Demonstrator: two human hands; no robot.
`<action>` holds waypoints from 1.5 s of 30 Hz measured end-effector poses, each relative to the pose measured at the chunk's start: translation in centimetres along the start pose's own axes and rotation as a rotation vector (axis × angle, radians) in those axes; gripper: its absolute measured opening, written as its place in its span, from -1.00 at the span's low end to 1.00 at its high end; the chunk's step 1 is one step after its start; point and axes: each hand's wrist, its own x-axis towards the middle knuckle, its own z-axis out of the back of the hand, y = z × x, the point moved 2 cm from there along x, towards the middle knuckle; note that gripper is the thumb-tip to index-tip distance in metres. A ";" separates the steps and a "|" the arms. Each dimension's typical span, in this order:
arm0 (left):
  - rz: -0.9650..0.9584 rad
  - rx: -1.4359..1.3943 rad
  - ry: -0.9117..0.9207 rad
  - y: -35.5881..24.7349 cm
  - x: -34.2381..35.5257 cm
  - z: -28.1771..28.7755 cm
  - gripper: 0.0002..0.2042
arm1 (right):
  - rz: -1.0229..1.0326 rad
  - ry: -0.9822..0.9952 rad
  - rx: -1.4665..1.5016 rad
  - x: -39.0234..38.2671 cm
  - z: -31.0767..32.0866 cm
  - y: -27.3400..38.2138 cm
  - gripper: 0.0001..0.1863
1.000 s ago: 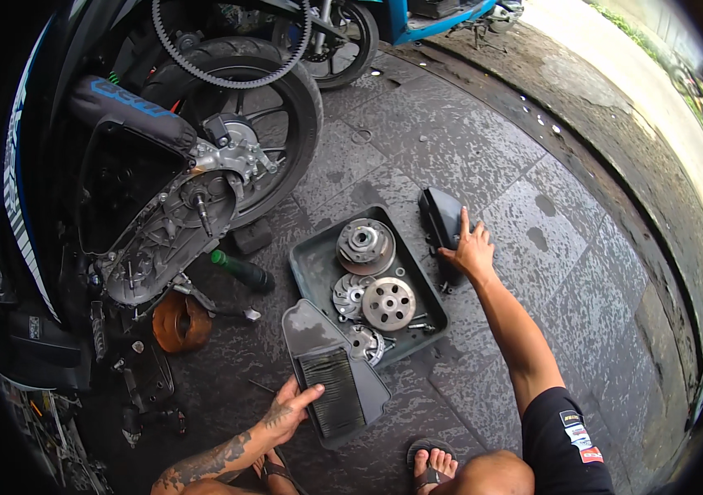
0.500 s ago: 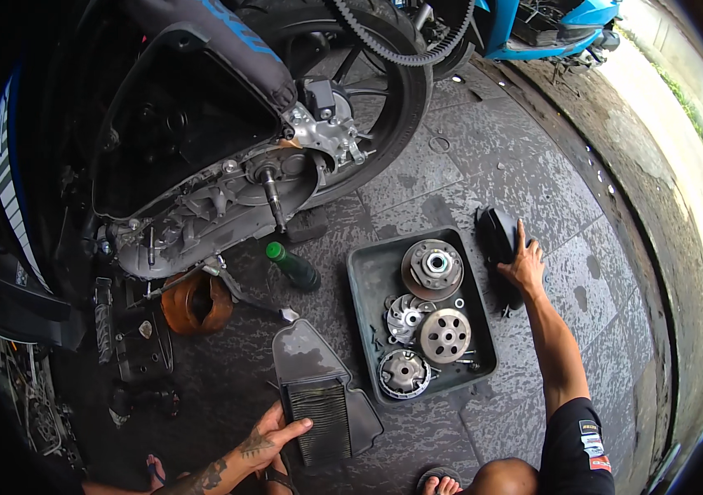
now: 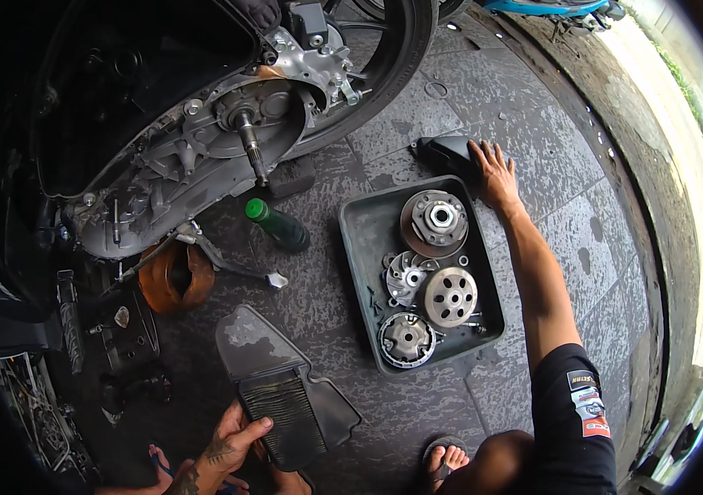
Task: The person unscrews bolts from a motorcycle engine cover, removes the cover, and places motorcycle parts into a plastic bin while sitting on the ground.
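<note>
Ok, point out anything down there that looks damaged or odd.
The pleated filter in the left hand looks grimy, probably with dirt: its folds are unevenly darkened. The floor tiles also look worn, their surface patchy and mottled.

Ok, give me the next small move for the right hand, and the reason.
Probably close the right hand around the black part and lift it: the hand lies spread at that part's right end, just beyond the tray, and doesn't look wrapped around it. The left hand is occupied, gripping the pleated filter panel.
</note>
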 end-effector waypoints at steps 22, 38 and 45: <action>0.122 0.236 0.361 1.2 14.0 -13.5 -0.52 | -0.617 0.135 0.435 -27.9 0.0 2.1 -0.33; -0.069 0.767 -0.433 3.3 20.8 -14.0 -0.22 | -0.506 -0.141 0.380 -27.5 2.3 3.9 -0.56; -0.023 -0.226 -0.285 4.1 21.5 -15.4 -0.35 | -0.901 0.196 0.515 -24.2 3.0 4.3 -0.36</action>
